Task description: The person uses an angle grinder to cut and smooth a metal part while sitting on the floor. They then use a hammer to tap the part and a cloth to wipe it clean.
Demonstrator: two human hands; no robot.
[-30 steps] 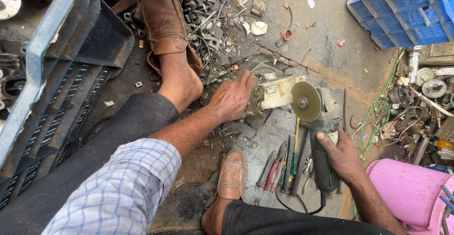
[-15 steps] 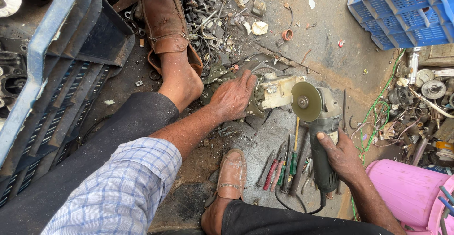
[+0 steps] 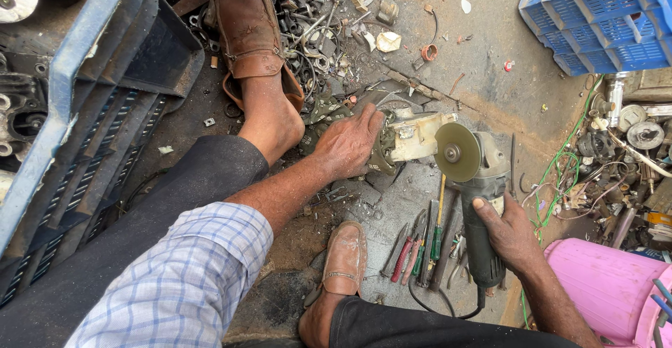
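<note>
My left hand (image 3: 348, 143) presses down on a dirty metal part (image 3: 409, 136) lying on the ground, gripping its left end. My right hand (image 3: 509, 232) is wrapped around the body of an angle grinder (image 3: 479, 201). The grinder's round disc (image 3: 457, 152) stands just to the right of the metal part, touching or nearly touching its pale end. My two feet in brown slip-on shoes (image 3: 245, 26) (image 3: 343, 258) rest on either side of the work spot.
Several hand tools (image 3: 420, 246) with red and green handles lie below the grinder. A dark plastic crate (image 3: 77, 131) is at left, blue crates (image 3: 595, 12) at top right, a pink tub (image 3: 609, 292) at bottom right. Scrap wires and metal bits (image 3: 315, 19) litter the floor.
</note>
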